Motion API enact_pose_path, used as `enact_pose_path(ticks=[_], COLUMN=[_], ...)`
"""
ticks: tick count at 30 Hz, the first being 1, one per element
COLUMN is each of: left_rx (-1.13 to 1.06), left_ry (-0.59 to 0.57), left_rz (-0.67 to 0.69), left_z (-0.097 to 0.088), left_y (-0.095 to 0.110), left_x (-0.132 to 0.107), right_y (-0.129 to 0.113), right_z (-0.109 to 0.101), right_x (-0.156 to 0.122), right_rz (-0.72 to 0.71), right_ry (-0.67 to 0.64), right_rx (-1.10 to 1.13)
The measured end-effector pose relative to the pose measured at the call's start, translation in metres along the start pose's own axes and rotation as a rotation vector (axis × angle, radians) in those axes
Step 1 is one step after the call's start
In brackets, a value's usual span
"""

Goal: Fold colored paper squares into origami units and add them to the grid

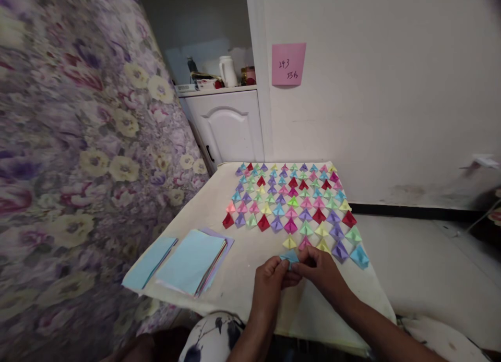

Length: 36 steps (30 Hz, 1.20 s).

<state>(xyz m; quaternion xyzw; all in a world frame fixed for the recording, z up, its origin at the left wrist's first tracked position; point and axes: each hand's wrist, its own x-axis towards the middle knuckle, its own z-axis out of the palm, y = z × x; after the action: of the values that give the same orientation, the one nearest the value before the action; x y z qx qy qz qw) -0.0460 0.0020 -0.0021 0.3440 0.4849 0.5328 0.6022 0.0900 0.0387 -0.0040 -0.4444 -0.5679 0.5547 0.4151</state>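
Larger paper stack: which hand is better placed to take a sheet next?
Left, probably: the left hand is nearer the larger paper stack, though it pinches the blue paper; the right hand is farther off, beyond that paper.

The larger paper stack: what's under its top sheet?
Beneath the light blue top sheet, thin edges of differently coloured sheets show along the right side, with a purple sheet poking out. The rest of those sheets, and the tabletop directly below, are covered.
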Motion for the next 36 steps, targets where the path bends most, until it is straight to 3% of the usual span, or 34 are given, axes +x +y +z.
enact_pose_path(ticks=[7,16,24,30,36], left_rx=[0.077,0.117,0.124,0.148,0.04], left_ry=[0.007,-0.05,-0.101,-0.089,-0.093], left_rz=[-0.029,-0.024,0.014,0.085,0.074], left_z=[0.003,0.006,0.003,0.004,0.006], left_y=[0.003,0.005,0.007,0.008,0.01], left_x=[-0.001,-0.003,-0.003,-0.004,-0.007], right_y=[-0.005,-0.01,-0.005,-0.006,-0.004], right_z=[-0.01,-0.006,-0.011,-0.014,-0.01], right_x=[0.004,0.001,0.003,0.002,0.001], right_rz=[0.021,0.082,0.262,0.361,0.452], right_ry=[-0.045,-0.07,-0.162,-0.209,-0.279], right_rx=[0.077,0.17,0.47,0.538,0.609])
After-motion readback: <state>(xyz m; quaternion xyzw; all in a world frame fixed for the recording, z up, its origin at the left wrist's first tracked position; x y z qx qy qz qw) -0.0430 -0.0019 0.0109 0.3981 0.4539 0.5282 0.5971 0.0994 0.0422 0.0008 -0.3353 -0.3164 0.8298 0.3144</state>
